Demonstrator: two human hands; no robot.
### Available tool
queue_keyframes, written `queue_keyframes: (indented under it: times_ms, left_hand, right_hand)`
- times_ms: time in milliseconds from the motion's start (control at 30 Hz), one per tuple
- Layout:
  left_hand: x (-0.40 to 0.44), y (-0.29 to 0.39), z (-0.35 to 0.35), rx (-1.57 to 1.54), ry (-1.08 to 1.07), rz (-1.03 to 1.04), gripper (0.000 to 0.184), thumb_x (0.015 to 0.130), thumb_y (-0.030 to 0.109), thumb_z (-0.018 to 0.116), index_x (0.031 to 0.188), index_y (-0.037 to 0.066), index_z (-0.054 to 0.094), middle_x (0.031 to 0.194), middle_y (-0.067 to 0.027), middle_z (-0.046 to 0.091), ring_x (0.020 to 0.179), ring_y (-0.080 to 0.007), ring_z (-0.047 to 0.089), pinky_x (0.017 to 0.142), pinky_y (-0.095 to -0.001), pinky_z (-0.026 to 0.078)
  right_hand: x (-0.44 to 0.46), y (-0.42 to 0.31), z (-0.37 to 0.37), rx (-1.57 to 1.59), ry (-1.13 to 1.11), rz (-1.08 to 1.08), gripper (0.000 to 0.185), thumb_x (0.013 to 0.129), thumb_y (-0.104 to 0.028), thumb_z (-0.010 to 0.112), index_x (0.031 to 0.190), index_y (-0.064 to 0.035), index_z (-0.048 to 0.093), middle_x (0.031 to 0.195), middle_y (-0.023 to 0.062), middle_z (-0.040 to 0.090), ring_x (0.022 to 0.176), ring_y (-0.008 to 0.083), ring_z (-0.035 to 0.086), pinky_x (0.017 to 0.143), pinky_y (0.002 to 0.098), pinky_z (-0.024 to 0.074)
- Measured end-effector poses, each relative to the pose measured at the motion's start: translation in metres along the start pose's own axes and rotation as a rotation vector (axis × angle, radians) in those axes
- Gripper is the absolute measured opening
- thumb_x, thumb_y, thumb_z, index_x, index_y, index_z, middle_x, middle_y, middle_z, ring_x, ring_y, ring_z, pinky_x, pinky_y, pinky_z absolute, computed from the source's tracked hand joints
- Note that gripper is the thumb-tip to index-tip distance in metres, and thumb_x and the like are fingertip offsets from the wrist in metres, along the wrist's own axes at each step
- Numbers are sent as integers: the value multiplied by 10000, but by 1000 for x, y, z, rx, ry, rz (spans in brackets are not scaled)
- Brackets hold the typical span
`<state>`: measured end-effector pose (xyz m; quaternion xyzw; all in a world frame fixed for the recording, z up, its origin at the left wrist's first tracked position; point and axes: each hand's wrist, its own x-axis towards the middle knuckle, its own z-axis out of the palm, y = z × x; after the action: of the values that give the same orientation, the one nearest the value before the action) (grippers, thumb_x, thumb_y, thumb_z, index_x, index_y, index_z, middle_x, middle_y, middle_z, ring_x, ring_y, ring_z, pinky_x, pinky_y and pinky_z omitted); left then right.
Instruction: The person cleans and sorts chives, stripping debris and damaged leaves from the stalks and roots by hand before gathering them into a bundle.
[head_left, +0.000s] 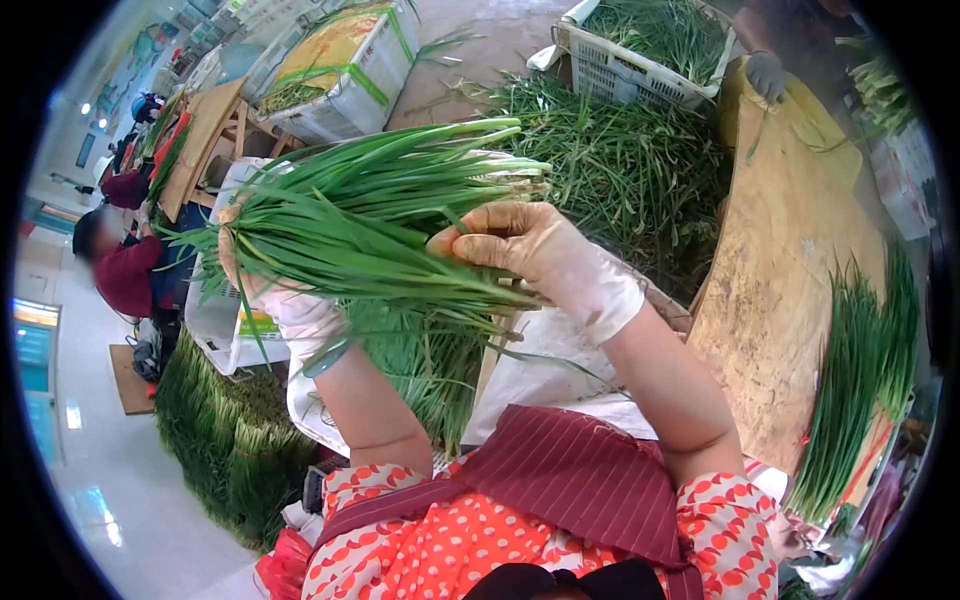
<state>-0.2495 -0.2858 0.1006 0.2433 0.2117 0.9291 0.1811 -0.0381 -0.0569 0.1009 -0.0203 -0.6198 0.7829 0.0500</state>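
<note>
A large bunch of garlic chives (370, 225) is held up in front of me, pale stem ends to the right and leaf tips to the left. My left hand (290, 290), in a whitish glove, is closed around its leafy left end; some of the fingers are hidden behind the leaves. My gloved right hand (550, 255) is at the bunch's right part, thumb and fingertips pinched together on what looks like a chive leaf. Below the bunch, more chives (425, 375) lie near my lap. A white cloth or sheet (560, 370) spreads beside them.
A heap of loose green leaves (630, 180) lies ahead, with a white crate (640, 75) of greens behind it. On the right, a wooden board (790, 270) carries chive bundles (850, 370). Stacked chives (235, 430) stand at left. Another person's gloved hand (766, 75) is at the board's far end.
</note>
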Motion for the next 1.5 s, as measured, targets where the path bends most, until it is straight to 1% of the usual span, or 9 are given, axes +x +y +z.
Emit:
queue_keyframes:
  times_ms: [300, 400, 500, 733, 867, 967, 1000, 1167, 1500]
  left_hand:
    - [-1, 8, -12, -1, -24, 86, 272, 887, 292, 484, 1054, 115, 605, 1072, -55, 606, 997, -240, 571, 878, -449, 450]
    - [-1, 1, -5, 162, 104, 133, 273, 890, 293, 483, 1057, 112, 602, 1076, -52, 605, 986, -240, 577, 858, -436, 468]
    - [-3, -14, 15, 39, 6, 78, 270, 894, 279, 481, 1070, 107, 590, 1083, -56, 603, 979, -237, 580, 835, -422, 486]
    - [6, -11, 8, 139, -53, 99, 279, 920, 264, 442, 1105, 97, 565, 1117, -75, 586, 973, -227, 587, 814, -387, 510]
    - [5, -10, 6, 538, 98, 290, 296, 927, 227, 440, 1139, 35, 518, 1087, -103, 589, 915, -204, 604, 776, -330, 525]
    - [8, 2, -11, 1352, 75, 436, 283, 934, 181, 421, 1142, 11, 508, 1061, -90, 590, 881, -173, 599, 772, -303, 518]
    - [8, 4, -11, 1704, 100, 544, 277, 935, 166, 416, 1142, 6, 507, 1052, -85, 590, 869, -162, 597, 771, -294, 514]
    - [0, -4, 8, 342, 216, 152, 245, 918, 236, 438, 1078, 82, 542, 1065, -66, 572, 1000, -226, 549, 906, -390, 445]
    - [-3, -22, 31, 361, -24, 174, 332, 949, 227, 422, 1212, 32, 478, 1138, -105, 569, 957, -197, 593, 850, -341, 505]
  right_hand:
    - [-61, 2, -75, -70, 386, -26, 300, 813, -253, 644, 1007, -25, 663, 971, 102, 657, 791, 152, 613, 778, 266, 469]
    - [-42, 9, -102, -1565, 731, -237, 295, 812, -240, 627, 1047, -65, 659, 1029, 131, 652, 867, 233, 635, 802, 328, 485]
    - [-3, -10, -63, -701, 502, -266, 310, 823, -276, 620, 1096, -131, 649, 1005, 138, 652, 909, 261, 619, 826, 325, 469]
    - [29, -11, -28, -555, 364, -415, 195, 742, -124, 680, 934, -101, 704, 873, 125, 666, 823, 231, 623, 772, 295, 485]
    - [8, -5, -73, -336, 692, -396, 116, 795, -105, 659, 896, -79, 712, 851, 38, 693, 706, 100, 606, 648, 249, 473]
    - [-19, 26, -138, -1107, 1039, 33, 154, 816, -165, 641, 948, -123, 709, 810, 65, 685, 693, 182, 640, 647, 294, 488]
    - [-25, 41, -144, -1508, 1102, -317, 165, 802, -190, 634, 942, -149, 713, 821, 65, 683, 734, 228, 647, 684, 332, 500]
    - [-14, 20, -44, -1508, 446, -662, 418, 711, -140, 676, 1120, -211, 633, 975, -2, 627, 873, 153, 576, 760, 313, 459]
    - [9, 16, -13, -1162, 375, -839, 244, 715, -199, 626, 950, -236, 679, 863, -38, 643, 866, 168, 584, 806, 359, 431]
